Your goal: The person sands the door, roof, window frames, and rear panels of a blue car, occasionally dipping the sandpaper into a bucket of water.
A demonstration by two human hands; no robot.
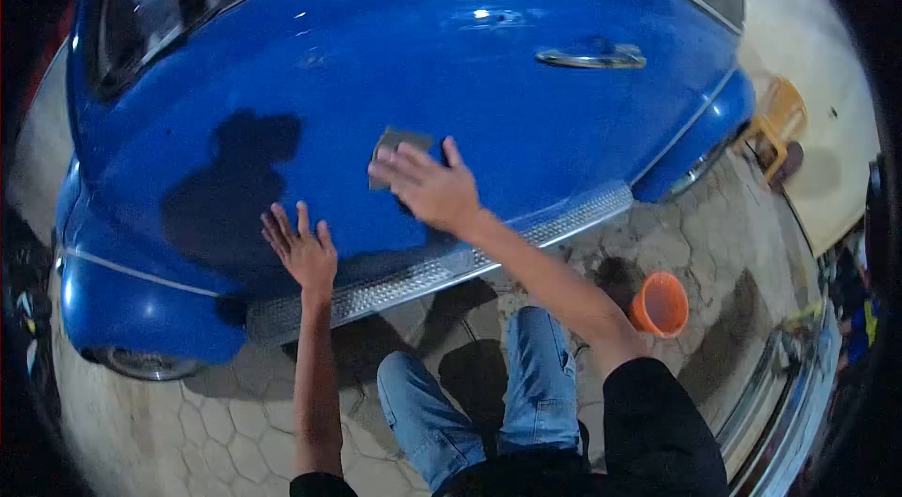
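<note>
The door panel (376,74) of a blue car fills the view before me. My right hand (434,192) presses a grey-brown piece of sandpaper (395,136) against the middle of the panel. Most of that piece lies under my fingers, and its top and left edges show. My left hand (305,257) is lower and further left, its fingers spread and laid on the blue panel near the bottom. It holds nothing. A chrome door handle (590,57) sits up and to the right of my hands.
A ribbed metal running board (413,283) runs below the door. On the paved ground (240,436) to the right stands an orange bucket (660,305). Further right are a yellow-orange chair (780,121) and a pale car panel (817,65). My knees (540,365) face the running board.
</note>
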